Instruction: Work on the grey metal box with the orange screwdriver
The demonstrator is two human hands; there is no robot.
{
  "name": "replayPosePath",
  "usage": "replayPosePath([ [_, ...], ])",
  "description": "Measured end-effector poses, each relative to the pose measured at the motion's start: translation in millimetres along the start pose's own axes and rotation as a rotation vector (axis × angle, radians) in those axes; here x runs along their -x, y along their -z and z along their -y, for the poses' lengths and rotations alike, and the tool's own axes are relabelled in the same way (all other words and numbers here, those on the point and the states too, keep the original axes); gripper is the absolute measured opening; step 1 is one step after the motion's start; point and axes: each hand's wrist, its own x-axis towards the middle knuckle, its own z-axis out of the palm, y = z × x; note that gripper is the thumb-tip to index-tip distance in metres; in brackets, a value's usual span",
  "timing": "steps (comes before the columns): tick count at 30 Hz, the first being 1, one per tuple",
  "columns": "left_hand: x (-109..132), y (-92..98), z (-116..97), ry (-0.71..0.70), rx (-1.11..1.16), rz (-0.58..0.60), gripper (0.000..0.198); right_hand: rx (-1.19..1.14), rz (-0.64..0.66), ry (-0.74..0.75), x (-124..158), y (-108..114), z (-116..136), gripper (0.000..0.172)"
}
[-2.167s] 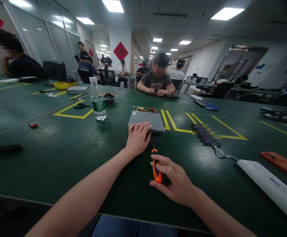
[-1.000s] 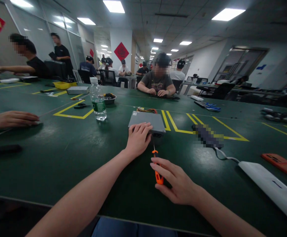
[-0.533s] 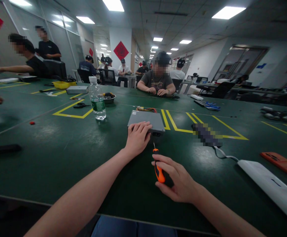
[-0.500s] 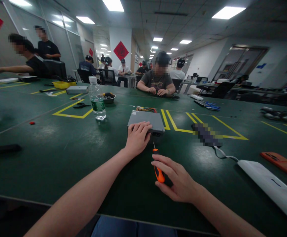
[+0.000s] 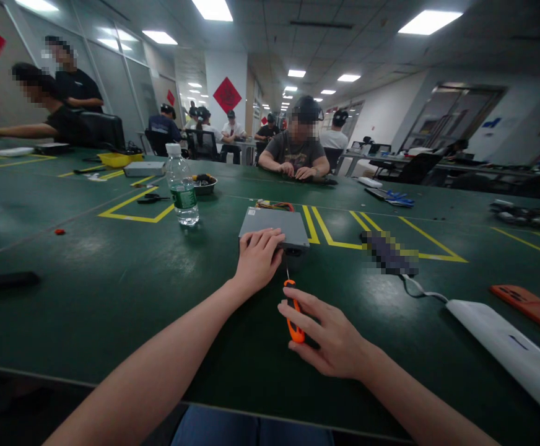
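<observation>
A grey metal computer power supply unit (image 5: 274, 224) lies on the green table, its bundle of coloured cables (image 5: 277, 205) at the far side. Over its near left part, my left hand (image 5: 258, 257) holds it, with the fingers on top and the thumb at the near side. In my right hand (image 5: 328, 334) is an orange and black screwdriver (image 5: 293, 319), held between fingertips and thumb. Its thin shaft points away from me, toward the unit's near face below the socket. Whether the tip touches a screw I cannot make out.
A water bottle (image 5: 184, 192) stands left of the unit, near a metal bowl (image 5: 205, 184). To the right lie a white power bank (image 5: 502, 353) with a cable, a blurred-out dark device (image 5: 388, 253) and an orange phone (image 5: 530, 306). A person (image 5: 298, 145) sits opposite.
The screwdriver's handle has shifted slightly left and stands a little straighter, and my right fingers have moved with it. My left hand stays on the power supply unit.
</observation>
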Motion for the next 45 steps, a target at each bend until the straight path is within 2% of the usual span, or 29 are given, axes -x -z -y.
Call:
replayPosePath([
  [3,0,-0.5,0,0.001,0.003,-0.003,0.028,0.034,-0.05,0.016,-2,-1,-1,0.037],
  [9,0,0.7,0,0.0,0.015,0.004,0.027,-0.059,-0.14,0.001,1,-5,-5,0.04],
  [21,0,0.4,0,0.0,0.009,0.013,0.026,-0.03,-0.303,0.004,16,12,-10,0.041],
  [30,0,0.0,1,-0.008,0.001,0.003,0.025,0.005,-0.31,-0.019,14,11,-11,0.038],
  [35,0,-1.0,1,-0.01,-0.002,-0.002,0.025,-0.005,-0.204,-0.014,17,12,-12,0.04],
  [40,0,-0.4,1,-0.007,0.002,-0.001,0.026,0.091,-0.074,0.021,19,15,-12,0.038],
  [45,0,0.2,1,-0.005,0.008,0.005,0.025,0.089,-0.215,0.034,20,14,-12,0.032],
])
